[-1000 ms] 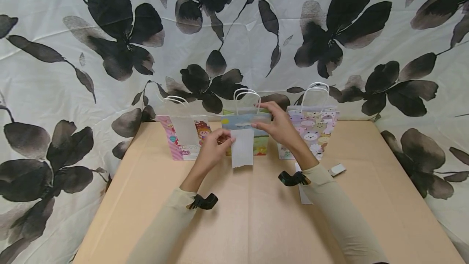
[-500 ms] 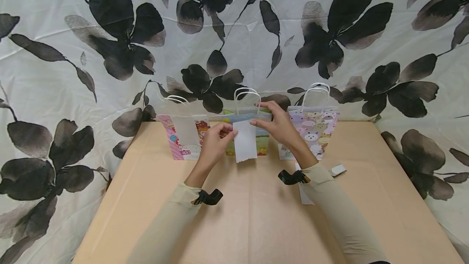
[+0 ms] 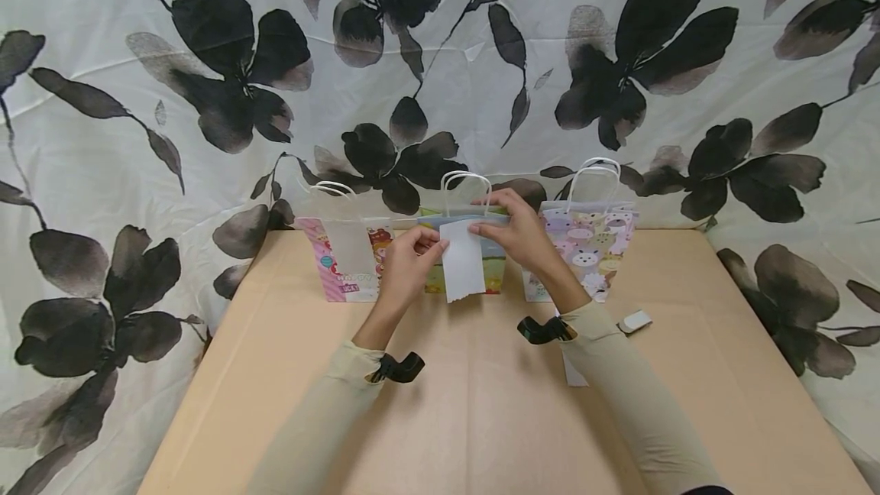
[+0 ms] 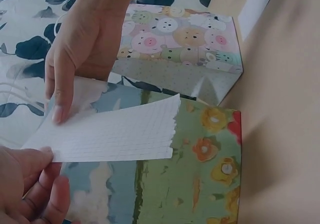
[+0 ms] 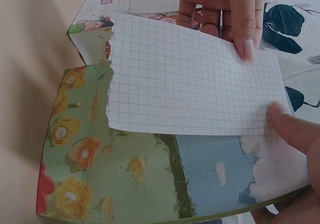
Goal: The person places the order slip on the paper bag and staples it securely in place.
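Observation:
A torn-edged slip of squared paper (image 5: 195, 79) lies against the front of a paper gift bag (image 4: 215, 169) painted with flowers and sky. My left hand (image 3: 409, 262) pinches the slip's left edge near the top between thumb and fingers. At the bag's top right my right hand (image 3: 519, 231) grips the rim, its fingers behind the wall and its thumb on the slip's upper corner. The torn end hangs downward over the bag's green part. White twisted handles (image 3: 466, 178) rise above the bag.
A pink gift bag (image 3: 319, 258) with a pale sheet on its front stands left, and a gift bag with animal faces (image 3: 584, 262) stands right. A small white object (image 3: 635, 321) and a white paper strip (image 3: 574, 373) lie near the right sleeve. Floral cloth (image 3: 481, 82) hangs behind the table (image 3: 426, 426).
My left hand has raised the slip and shifted it a little right, so its top now meets my right thumb. My right hand has stayed at the bag's rim.

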`<state>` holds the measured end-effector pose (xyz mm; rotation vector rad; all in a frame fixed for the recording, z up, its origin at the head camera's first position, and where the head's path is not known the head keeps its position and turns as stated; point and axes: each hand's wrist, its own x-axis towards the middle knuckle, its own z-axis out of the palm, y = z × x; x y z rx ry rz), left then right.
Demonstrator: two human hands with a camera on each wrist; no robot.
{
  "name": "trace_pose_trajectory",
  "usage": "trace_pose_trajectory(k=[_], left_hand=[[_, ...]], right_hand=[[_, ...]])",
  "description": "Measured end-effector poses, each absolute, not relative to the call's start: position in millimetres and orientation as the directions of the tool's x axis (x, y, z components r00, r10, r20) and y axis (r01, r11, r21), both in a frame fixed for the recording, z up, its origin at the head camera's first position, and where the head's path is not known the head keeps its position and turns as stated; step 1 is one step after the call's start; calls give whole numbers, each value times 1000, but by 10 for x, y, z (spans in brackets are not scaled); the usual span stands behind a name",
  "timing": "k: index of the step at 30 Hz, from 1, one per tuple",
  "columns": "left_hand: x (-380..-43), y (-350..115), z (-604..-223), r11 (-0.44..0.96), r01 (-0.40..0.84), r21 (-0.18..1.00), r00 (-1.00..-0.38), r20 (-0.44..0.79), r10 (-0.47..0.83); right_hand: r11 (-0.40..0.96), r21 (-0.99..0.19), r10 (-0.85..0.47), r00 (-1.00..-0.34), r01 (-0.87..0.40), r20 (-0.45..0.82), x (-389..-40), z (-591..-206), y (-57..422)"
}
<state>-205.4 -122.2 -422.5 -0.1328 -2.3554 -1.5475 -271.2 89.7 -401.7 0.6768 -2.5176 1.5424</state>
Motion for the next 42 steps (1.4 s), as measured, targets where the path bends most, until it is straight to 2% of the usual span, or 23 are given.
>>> trace_pose_trajectory(k=[12,19,24,29,33,38,42], left_hand=[[-2057,-1155,-4189,462,201,864,-938,305,-164],[-2049,-1171,-4180,435,199,878,-944,291,-156],[-2025,-1219,-4167,441,228,868,-934,323,-154],[-2025,-1256,-4147,495,274,824,-901,400,-168],[-2036,-1265,-4122,531,349,772,-851,499,-165],[-2079,-1238,-4092,597,460,658,-774,627,-95],[-2133,-1206,-4065,637,491,594,-748,662,-41]], right_hand=[[357,-829,-334,-888,-430,316,-2741,-4042,893],[341,-830,-330,-883,-441,334,-2742,-4052,888],[337,-828,-323,-882,-447,344,-2748,-4055,887],[330,-833,-320,-883,-443,343,-2758,-4066,889],[327,-835,-320,-883,-443,344,-2762,-4062,892],[332,-833,-319,-884,-443,343,-2761,-4048,905],[341,-829,-327,-883,-444,338,-2758,-4050,905]])
